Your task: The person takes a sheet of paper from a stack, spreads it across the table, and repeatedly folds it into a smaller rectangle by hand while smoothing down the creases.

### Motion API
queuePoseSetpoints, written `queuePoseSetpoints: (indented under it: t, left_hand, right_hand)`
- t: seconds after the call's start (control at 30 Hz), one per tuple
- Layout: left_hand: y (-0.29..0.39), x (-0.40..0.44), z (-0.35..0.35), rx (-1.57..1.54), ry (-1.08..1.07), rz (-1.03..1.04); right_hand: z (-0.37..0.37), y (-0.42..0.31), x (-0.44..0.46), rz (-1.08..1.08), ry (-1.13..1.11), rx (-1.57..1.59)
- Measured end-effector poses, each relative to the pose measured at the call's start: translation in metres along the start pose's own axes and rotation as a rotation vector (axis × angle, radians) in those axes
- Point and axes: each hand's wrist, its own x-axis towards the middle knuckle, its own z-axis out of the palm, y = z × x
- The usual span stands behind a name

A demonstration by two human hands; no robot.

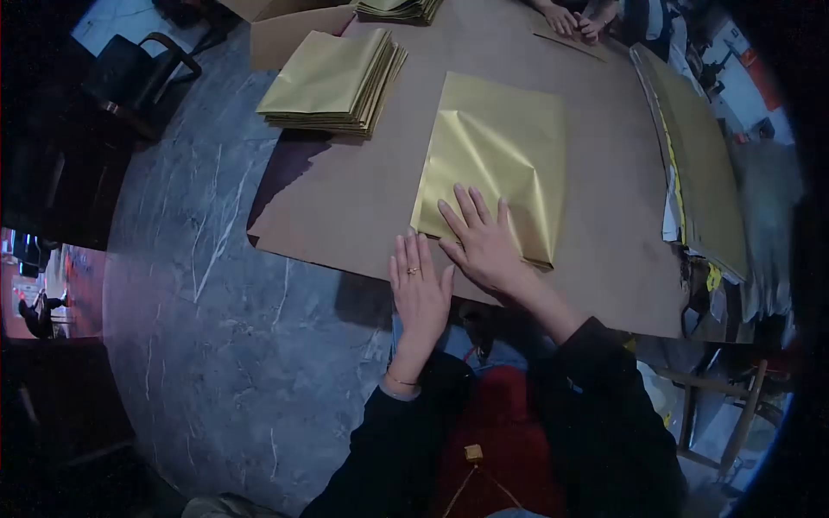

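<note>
A gold, shiny paper bag or folded sheet (505, 129) lies flat on the brown table, with creases running across its middle. My right hand (482, 246) rests palm down on its near end, fingers spread. At the table's front edge, by the near left corner of the gold piece, my left hand (420, 285) lies with its fingers stretched out and a ring on one finger. Whether the left fingertips touch the gold piece I cannot tell. Neither hand grips anything.
A stack of gold pieces (324, 78) stands at the left, beside an open cardboard box (289, 34). More gold pieces (401, 9) lie behind. A large gold-brown board stack (699, 164) lines the right side. Across the table, another person's hands (574, 24) work on a piece.
</note>
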Motion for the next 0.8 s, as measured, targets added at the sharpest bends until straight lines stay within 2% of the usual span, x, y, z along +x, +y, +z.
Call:
queuePoseSetpoints:
  t: [0.1, 0.37, 0.8]
  left_hand:
    - [0.002, 0.001, -0.003, -0.036, -0.025, -0.022]
    - [0.001, 0.001, -0.003, -0.053, -0.004, -0.02]
    - [0.002, 0.001, -0.002, -0.025, -0.01, -0.009]
  right_hand:
    - [-0.004, -0.004, 0.002, 0.01, -0.057, -0.025]
    - [0.011, -0.006, 0.004, 0.01, 0.038, -0.034]
    - [0.007, -0.01, 0.005, 0.032, 0.01, -0.037]
